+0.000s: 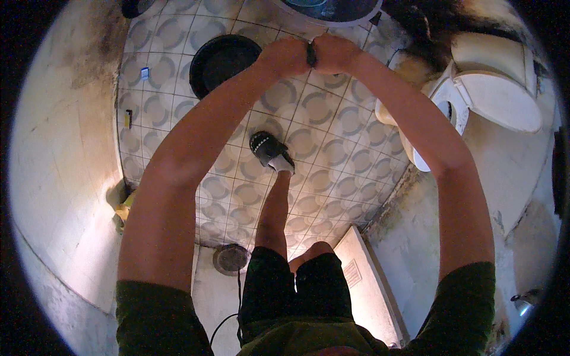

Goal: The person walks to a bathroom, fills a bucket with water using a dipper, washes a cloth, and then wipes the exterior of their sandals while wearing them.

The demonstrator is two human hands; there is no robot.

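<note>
Both arms stretched out front, left hand [286, 56] and right hand [334, 52] fisted side by side, each grip clamped on a small dark strap-like object [311, 54] held between them above the patterned tile floor [332, 148], just below the rim of a dark round tub [332, 12]. Black round plastic basin [221, 62] sits on floor near left hand; white toilet [475, 98] off to right. One foot in black slipper [270, 151] planted on tiles below the hands.

Glossy patterned floor tiles [332, 148] – smooth white ceramic toilet [499, 95]
</note>
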